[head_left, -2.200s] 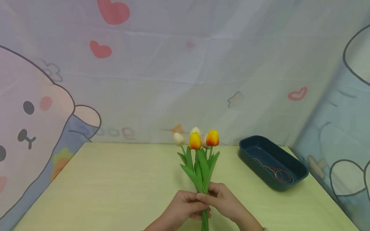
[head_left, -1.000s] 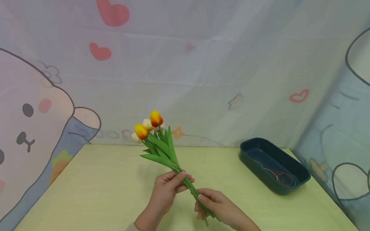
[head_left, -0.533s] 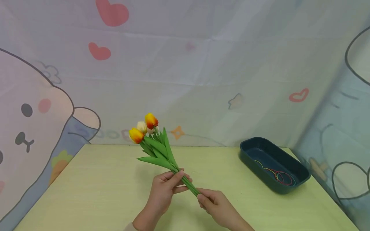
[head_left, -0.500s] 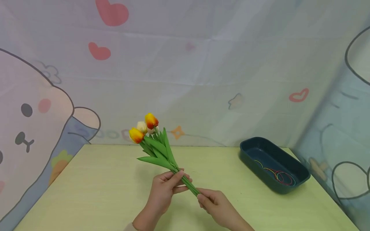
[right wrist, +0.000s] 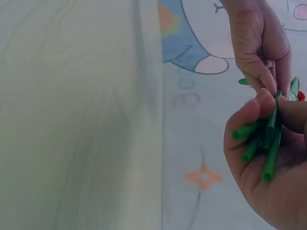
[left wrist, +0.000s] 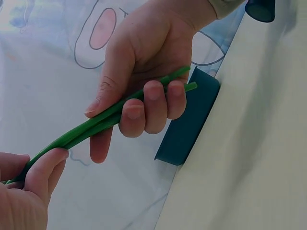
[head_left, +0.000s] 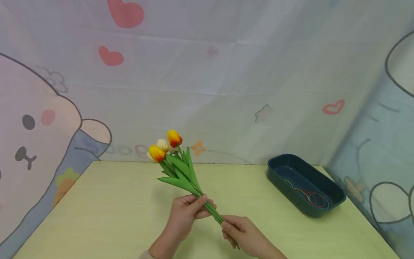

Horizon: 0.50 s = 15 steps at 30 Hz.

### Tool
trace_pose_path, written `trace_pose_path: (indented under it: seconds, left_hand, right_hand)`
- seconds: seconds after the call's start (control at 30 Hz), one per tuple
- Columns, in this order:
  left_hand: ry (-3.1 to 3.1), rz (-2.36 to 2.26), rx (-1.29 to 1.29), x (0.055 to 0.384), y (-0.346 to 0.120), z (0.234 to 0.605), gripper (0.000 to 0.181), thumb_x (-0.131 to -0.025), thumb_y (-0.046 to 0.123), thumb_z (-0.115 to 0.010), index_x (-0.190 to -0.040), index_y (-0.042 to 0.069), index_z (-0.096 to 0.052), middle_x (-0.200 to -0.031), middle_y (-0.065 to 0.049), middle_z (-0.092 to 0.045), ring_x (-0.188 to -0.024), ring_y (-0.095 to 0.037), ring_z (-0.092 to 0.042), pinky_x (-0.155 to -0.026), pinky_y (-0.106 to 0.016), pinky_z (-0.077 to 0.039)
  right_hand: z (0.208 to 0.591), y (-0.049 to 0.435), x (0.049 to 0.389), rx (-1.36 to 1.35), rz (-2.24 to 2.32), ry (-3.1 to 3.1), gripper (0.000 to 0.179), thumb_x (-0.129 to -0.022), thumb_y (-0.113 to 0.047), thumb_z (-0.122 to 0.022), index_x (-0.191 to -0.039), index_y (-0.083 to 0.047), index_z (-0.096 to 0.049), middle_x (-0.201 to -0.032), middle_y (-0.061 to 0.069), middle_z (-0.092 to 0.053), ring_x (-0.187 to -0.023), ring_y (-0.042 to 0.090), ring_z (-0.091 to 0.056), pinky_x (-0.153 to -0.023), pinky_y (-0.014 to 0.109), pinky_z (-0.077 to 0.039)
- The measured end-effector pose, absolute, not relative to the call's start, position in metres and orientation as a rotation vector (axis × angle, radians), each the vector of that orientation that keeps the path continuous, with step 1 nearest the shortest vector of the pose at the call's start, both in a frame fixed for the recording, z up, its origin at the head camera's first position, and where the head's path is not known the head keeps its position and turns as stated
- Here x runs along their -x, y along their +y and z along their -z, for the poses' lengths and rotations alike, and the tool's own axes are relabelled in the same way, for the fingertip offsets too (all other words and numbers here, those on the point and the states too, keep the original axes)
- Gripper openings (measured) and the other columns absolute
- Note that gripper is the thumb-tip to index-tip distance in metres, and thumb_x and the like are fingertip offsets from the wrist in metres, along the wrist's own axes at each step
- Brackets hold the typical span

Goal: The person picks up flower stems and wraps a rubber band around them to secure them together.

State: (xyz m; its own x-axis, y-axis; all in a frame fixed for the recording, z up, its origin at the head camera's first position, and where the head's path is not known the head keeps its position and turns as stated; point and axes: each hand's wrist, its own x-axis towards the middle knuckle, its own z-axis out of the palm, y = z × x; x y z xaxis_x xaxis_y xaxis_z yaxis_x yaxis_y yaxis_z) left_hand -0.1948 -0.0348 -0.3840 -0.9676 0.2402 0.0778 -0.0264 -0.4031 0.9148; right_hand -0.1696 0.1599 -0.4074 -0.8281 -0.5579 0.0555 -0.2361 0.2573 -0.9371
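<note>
A bunch of tulips [head_left: 182,167], yellow-orange and white heads with green leaves, leans to the upper left above the table in the head view. My left hand [head_left: 185,218] pinches the stems just under the leaves, thumb on top. Lower down, my right hand [head_left: 243,233] grips the same stems, and one stem end pokes out beneath it. In the left wrist view the right hand's fingers [left wrist: 154,103] curl round the stems [left wrist: 91,125]. The right wrist view shows several hollow stem ends [right wrist: 268,176] at differing lengths inside the right palm.
On the table [head_left: 106,212], at the back right, stands a dark blue tray [head_left: 279,181] with several thin coloured rings [head_left: 315,199] in it. A cartoon-printed cloth [head_left: 207,79] hangs behind. A dark blue rounded object [left wrist: 260,9] shows at the left wrist view's top edge.
Since the first frame the bunch has tilted from upright to the left, and the hands have moved apart along the stems. Over the last half second it has shifted slightly right and down.
</note>
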Motion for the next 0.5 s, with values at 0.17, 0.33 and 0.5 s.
trace_pose_path:
  seconds: [0.17, 0.33, 0.5]
  left_hand:
    - [1.64, -2.49, -0.289, 0.194, -0.035, 0.386, 0.036, -0.082, 0.016, -0.065, -0.094, -0.017, -0.061, -0.077, -0.008, -0.069, -0.079, -0.022, -0.067, -0.077, -0.037, -0.054]
    - [1.648, -2.525, -0.282, 0.194, -0.037, 0.384, 0.036, -0.082, 0.017, -0.065, -0.094, -0.017, -0.061, -0.079, -0.009, -0.069, -0.078, -0.022, -0.067, -0.078, -0.037, -0.054]
    - [1.634, -2.572, -0.295, 0.195, -0.04, 0.38, 0.027, -0.082, 0.014, -0.066, -0.088, -0.012, -0.064, -0.078, -0.008, -0.069, -0.079, -0.023, -0.068, -0.077, -0.037, -0.054]
  right_hand:
    - [0.405, 0.168, 0.172, 0.709, 1.572, 2.173, 0.035, -0.096, -0.03, -0.041, -0.108, 0.0, -0.056, -0.085, 0.018, -0.06, -0.066, 0.012, -0.059, -0.06, 0.023, -0.052]
    - [0.387, 0.193, 0.178, 0.649, 1.439, 2.338, 0.044, -0.096, -0.033, -0.042, -0.131, -0.005, -0.044, -0.113, 0.011, -0.059, -0.092, 0.012, -0.06, -0.076, 0.023, -0.052]
    - [0.359, 0.228, 0.192, 0.606, 1.344, 2.606, 0.042, -0.093, -0.035, -0.046, -0.126, -0.008, -0.048, -0.116, 0.01, -0.057, -0.098, 0.018, -0.059, -0.077, 0.026, -0.052]
